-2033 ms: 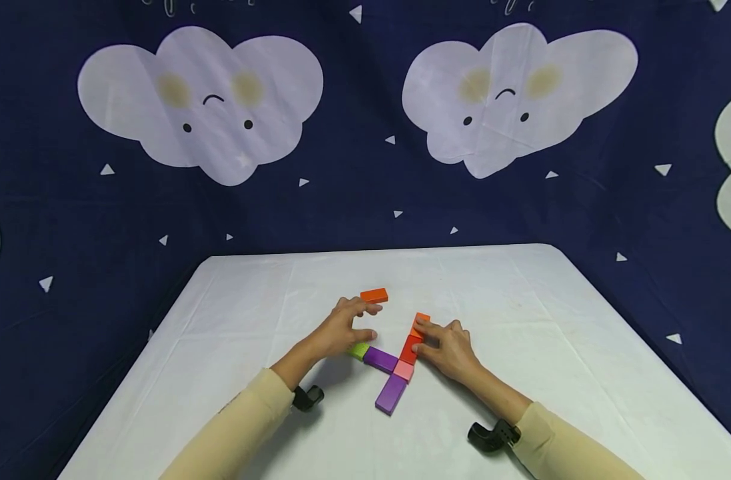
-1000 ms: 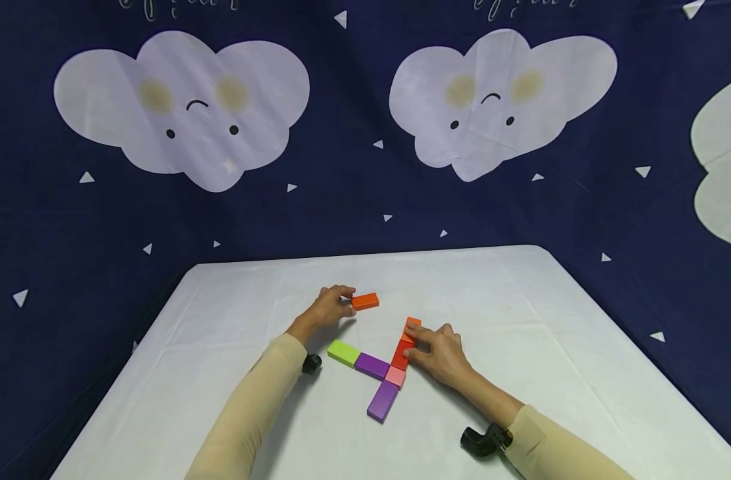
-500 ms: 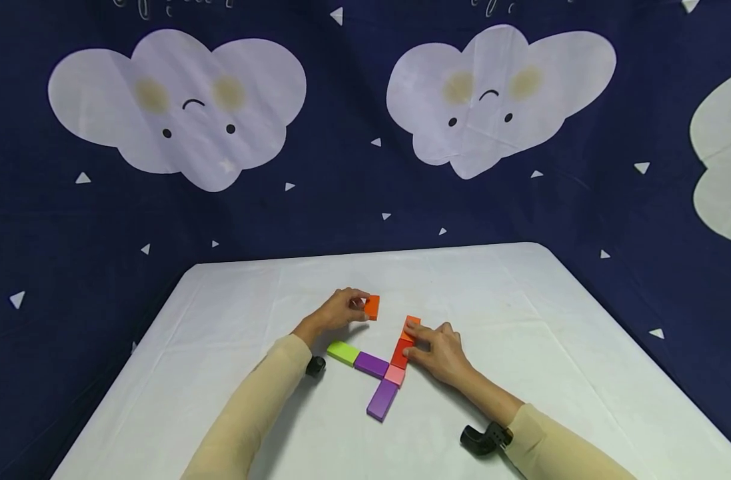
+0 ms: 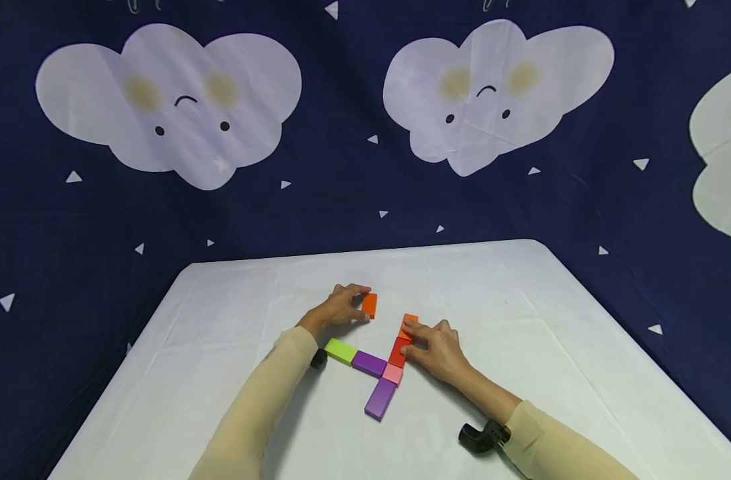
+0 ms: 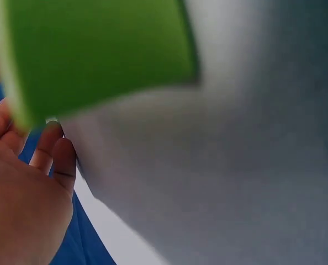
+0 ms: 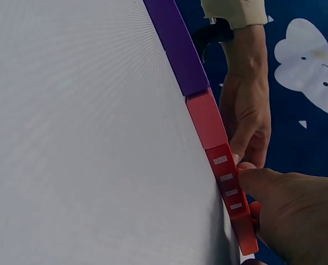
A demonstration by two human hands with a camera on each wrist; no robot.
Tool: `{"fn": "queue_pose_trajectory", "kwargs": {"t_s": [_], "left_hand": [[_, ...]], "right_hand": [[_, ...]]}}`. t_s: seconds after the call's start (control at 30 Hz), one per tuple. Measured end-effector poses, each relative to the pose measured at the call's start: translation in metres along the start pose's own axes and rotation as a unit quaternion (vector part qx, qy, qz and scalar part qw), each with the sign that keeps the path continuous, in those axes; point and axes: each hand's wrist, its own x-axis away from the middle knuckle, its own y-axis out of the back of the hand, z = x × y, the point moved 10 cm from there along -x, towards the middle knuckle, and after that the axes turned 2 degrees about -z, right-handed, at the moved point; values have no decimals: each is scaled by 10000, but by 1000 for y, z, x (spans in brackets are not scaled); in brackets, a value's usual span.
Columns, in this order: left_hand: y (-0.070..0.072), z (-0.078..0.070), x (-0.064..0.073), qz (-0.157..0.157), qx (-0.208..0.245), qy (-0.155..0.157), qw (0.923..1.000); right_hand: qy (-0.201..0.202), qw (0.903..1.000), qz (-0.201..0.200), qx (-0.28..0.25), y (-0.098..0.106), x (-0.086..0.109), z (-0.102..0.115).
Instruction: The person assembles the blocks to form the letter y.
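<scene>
Beyond the row of blocks, my left hand (image 4: 338, 307) pinches a loose orange block (image 4: 370, 306) by its left side, between thumb and fingers. My right hand (image 4: 442, 351) rests at the joined blocks, its index finger on an orange block (image 4: 411, 319) and its thumb touching the red block (image 4: 398, 352). A pink block (image 4: 392, 374) follows the red one. From it run a purple block (image 4: 369, 363) with a lime green block (image 4: 340, 351) to the left, and another purple block (image 4: 380, 401) towards me. In the left wrist view the green block (image 5: 98, 49) hides some of my left fingers.
All the blocks lie on a table with a white cover (image 4: 491, 287). A dark blue curtain (image 4: 341, 213) with clouds hangs behind it. Black wrist cameras (image 4: 484, 437) sit on both wrists.
My left hand has reached past the green block to the loose orange block, gripped it and turned it from lying crosswise to pointing towards me. My right hand has kept its place.
</scene>
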Motion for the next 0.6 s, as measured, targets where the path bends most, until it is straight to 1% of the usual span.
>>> {"fn": "queue_pose_trajectory", "kwargs": {"t_s": [0.13, 0.23, 0.33, 0.47, 0.57, 0.6], "left_hand": [[-2, -3, 1, 47, -158, -101, 9998], [-2, -4, 2, 0, -249, -201, 9995], [-1, -4, 4, -31, -251, -205, 9995], [6, -3, 8, -54, -163, -136, 9998], [14, -5, 12, -110, -23, -155, 9998], [17, -7, 14, -140, 40, -205, 9997]], "right_hand": [[-26, 10000, 30, -1, -1, 1, 1], [-54, 10000, 67, -7, -2, 1, 0], [-96, 9999, 103, -13, -3, 2, 0], [-112, 9998, 146, 6, -3, 2, -1], [-62, 9999, 136, 42, -2, 1, 1], [-36, 9999, 124, 58, -2, 1, 2]]}}
